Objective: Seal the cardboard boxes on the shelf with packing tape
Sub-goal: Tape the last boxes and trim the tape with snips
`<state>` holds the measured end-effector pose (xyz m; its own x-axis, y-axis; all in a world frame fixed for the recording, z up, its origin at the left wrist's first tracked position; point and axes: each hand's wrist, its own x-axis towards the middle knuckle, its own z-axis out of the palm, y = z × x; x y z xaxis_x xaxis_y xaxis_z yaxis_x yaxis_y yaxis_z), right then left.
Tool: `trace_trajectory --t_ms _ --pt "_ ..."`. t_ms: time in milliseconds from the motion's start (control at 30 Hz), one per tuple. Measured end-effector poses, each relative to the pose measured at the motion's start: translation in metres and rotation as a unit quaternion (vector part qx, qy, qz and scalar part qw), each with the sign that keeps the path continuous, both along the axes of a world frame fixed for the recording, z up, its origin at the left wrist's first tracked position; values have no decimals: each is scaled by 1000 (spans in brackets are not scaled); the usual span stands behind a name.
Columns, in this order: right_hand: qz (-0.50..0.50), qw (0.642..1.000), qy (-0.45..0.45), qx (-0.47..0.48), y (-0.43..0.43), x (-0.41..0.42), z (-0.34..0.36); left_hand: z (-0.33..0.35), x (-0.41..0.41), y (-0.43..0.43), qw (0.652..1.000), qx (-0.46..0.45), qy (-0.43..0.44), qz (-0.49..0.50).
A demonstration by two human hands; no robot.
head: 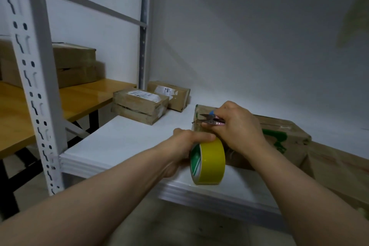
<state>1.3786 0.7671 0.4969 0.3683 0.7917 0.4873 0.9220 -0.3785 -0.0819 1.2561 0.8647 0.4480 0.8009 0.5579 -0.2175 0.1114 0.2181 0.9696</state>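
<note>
My left hand (186, 146) grips a yellow roll of packing tape (209, 163) held upright over the front of the white shelf (123, 146). My right hand (237, 128) holds small snips (211, 121) with blades pointing left at the near left corner of a cardboard box (285, 132) with green print. The snip blades sit right above the tape roll, at the box's left edge. Two smaller cardboard boxes with white labels lie further back on the shelf, one (139, 105) in front of the other (171, 94).
A white perforated rack post (34, 78) stands at the left. Behind it is a yellow-topped table (83, 96) with stacked brown boxes (73, 64). A larger cardboard box (337, 171) lies at the right edge of the shelf. White walls close off the back.
</note>
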Motion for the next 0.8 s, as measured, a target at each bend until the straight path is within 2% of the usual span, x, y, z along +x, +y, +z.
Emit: trace_trajectory --t_ms 233,400,800 --pt "-2 1000 23 10 2 0 1 13 -4 -9 998 38 58 8" --pt "0 1000 16 3 2 2 4 24 -11 -10 992 78 89 -48" --pt "-9 1000 2 8 8 12 1 16 3 -5 988 65 141 -13"
